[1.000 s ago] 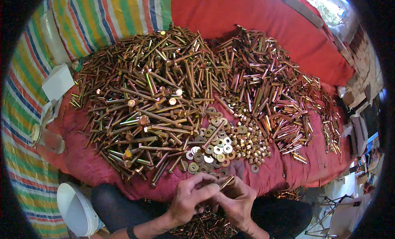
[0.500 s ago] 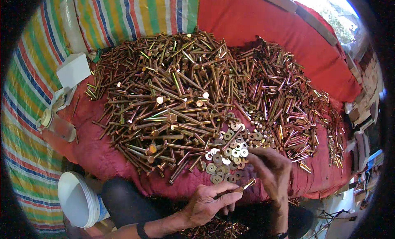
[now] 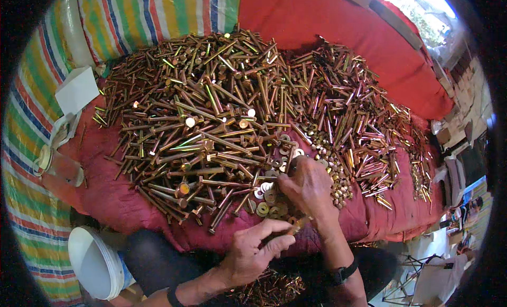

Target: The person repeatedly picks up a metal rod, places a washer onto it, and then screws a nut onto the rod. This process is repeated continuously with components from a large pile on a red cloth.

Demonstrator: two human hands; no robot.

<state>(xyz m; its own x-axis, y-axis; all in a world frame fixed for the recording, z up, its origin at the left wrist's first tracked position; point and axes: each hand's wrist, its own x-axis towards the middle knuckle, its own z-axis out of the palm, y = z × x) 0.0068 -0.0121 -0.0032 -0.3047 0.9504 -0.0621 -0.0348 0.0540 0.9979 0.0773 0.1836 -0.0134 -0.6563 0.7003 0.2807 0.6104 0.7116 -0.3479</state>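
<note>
My left hand (image 3: 253,249) is closed, thumb and forefinger pinching a gold-coloured bolt (image 3: 300,224); its tip sticks out to the right, blurred, and the rest lies behind my fingers. Above and to the right, my right hand (image 3: 309,188) dips into a loose heap of flat washers (image 3: 262,209). Its fingers are bent together, with the fingertips hidden, so what they grip does not show. Small round metal nuts (image 3: 340,188) lie just right of that hand. Long hex-head bolts (image 3: 211,130) pile up on the left and behind.
Short metal tubes (image 3: 364,132) form a second heap on the right. Everything lies on a dark red cloth (image 3: 105,188). A white bucket (image 3: 87,259) stands at the lower left, near a clear jar (image 3: 66,172) and a white box (image 3: 77,90). More metal pieces (image 3: 272,288) lie below my forearms.
My right hand has moved left and away from me, onto the washers. My left hand, still pinching the bolt, has shifted slightly left. The whole view has turned a little.
</note>
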